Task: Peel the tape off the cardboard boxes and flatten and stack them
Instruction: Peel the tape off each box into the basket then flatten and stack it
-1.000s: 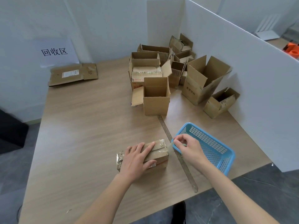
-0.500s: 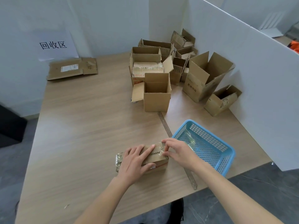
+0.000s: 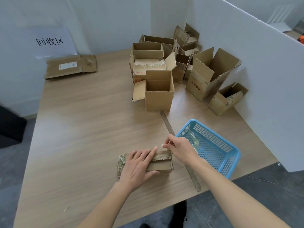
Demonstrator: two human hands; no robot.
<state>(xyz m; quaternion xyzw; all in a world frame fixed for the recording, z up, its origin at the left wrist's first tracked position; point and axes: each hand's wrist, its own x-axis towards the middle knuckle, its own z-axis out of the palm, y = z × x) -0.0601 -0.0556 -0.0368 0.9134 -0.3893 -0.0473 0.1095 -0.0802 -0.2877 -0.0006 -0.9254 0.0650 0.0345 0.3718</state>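
Note:
A small taped cardboard box [image 3: 162,164] lies on the wooden table near its front edge. My left hand [image 3: 139,165] lies on top of it, fingers spread, thumb against its near side. My right hand [image 3: 180,149] hovers at the box's right end and pinches a strip of clear tape [image 3: 162,145], lifted off the box's top. A flattened box [image 3: 70,66] lies at the far left under a paper sign. Several open boxes [image 3: 158,91] stand at the back middle and right.
A blue plastic basket [image 3: 228,155] with crumpled clear tape [image 3: 195,140] inside sits right of my right hand. A metal ruler [image 3: 167,124] runs from the open boxes towards the front edge. White partition walls [image 3: 263,66] close off the back and right.
My right hand dropped a piece of tape in the basket, came back to the box's right end and now pulls a new strip upward. My left hand stayed on the box.

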